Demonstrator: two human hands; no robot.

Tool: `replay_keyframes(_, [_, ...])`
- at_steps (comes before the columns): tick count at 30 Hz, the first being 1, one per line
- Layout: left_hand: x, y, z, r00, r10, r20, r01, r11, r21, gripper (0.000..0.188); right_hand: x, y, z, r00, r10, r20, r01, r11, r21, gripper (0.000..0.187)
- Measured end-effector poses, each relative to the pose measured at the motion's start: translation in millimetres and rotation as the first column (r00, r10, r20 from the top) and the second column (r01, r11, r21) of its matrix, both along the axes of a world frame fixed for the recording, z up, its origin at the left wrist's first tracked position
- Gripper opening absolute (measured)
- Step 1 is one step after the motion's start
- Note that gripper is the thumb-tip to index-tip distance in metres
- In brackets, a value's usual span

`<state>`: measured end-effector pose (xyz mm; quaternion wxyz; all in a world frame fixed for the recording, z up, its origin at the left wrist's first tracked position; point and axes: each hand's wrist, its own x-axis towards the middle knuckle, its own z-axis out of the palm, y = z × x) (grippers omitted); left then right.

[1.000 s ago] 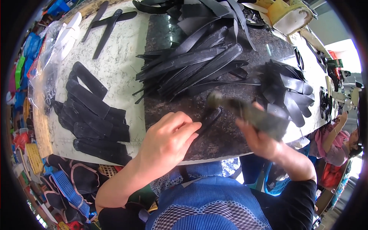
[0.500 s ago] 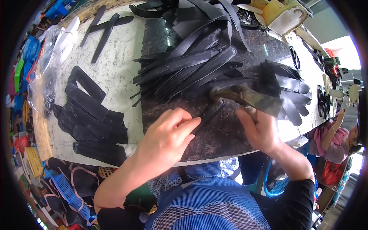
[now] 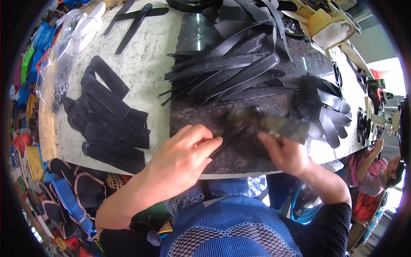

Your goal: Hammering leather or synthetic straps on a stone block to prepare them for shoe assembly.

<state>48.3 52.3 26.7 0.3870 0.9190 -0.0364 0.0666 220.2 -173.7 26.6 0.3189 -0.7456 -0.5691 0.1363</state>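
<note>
The left hand (image 3: pixel 182 156) pins a black strip (image 3: pixel 231 135) near the desk's (image 3: pixel 150 73) front edge; the right hand (image 3: pixel 284 150) grasps a blurred tool (image 3: pixel 274 123). A large loose pile of strips (image 3: pixel 231 73) appears unworked.

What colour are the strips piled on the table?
Black strips, clearest in the head view.

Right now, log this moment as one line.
left hand: pins black strip on dark slab | right hand: holds blurred tool | strip pile: behind
</note>
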Motion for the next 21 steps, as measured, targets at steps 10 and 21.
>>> replay_keyframes(10, [-29,-7,-14,0.983,0.149,0.105,-0.155,0.987,0.048,0.025,-8,5,-11,0.994,0.046,-0.097,-0.041,0.998,0.051,0.014])
replay_keyframes(21, [-48,-1,-14,0.990,0.122,0.075,-0.124,0.992,0.022,0.027,-16,18,8,0.967,0.243,-0.072,-0.251,0.958,-0.140,0.021])
